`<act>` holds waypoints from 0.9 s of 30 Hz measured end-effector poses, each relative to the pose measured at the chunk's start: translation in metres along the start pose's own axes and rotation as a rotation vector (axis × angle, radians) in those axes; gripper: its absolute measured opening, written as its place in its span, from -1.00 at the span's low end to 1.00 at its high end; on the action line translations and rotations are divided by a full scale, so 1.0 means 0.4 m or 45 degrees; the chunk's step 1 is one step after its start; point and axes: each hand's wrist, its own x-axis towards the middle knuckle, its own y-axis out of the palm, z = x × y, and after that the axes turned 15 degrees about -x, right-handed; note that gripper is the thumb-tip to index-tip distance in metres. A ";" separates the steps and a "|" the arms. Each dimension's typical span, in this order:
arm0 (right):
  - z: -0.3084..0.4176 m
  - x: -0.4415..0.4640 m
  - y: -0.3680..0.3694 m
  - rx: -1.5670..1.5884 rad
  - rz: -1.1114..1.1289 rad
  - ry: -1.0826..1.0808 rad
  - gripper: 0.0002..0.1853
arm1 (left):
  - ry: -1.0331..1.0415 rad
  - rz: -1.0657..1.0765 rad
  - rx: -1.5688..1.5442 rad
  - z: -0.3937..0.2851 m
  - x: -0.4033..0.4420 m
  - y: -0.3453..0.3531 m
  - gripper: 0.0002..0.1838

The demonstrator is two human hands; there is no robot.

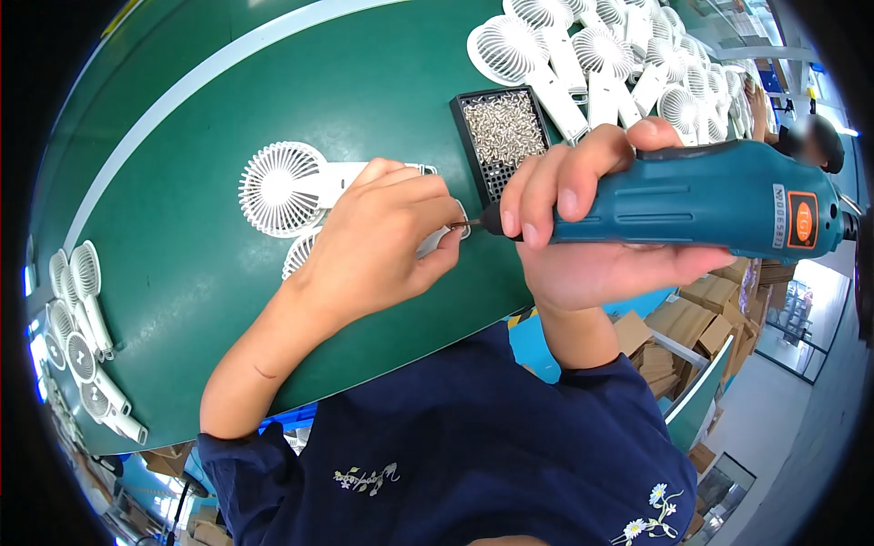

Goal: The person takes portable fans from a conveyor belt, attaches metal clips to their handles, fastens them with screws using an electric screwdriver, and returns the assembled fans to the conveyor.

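Note:
My right hand (583, 218) is wrapped round a teal electric screwdriver (692, 200), held nearly level with its bit pointing left. The bit's tip reaches the fingertips of my left hand (387, 237), at the handle end of a white handheld fan. My left hand is closed over that fan, whose round grille (299, 257) shows only in part beneath the wrist. Just above it lies another white fan (280, 188), its handle partly behind my left hand. A black tray of small silver screws (503, 127) sits beyond the screwdriver's tip.
Many white fans (605, 53) are piled at the upper right of the green table (182, 300). More fans (82, 355) lie along the left edge. Cardboard boxes (678, 328) stand below right. Another person (810, 141) is at the far right.

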 end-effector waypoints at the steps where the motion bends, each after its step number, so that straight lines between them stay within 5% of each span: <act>1: 0.001 -0.001 -0.001 -0.003 0.020 0.001 -0.01 | 0.007 -0.001 0.009 0.000 0.000 0.000 -0.92; 21: -0.002 -0.043 0.002 -0.024 0.100 -0.061 -0.02 | -0.063 0.249 -0.057 -0.001 0.003 -0.014 -0.83; 27: 0.013 -0.064 0.015 -0.064 0.088 -0.051 -0.18 | -0.039 0.311 -0.015 0.003 -0.001 -0.012 -0.81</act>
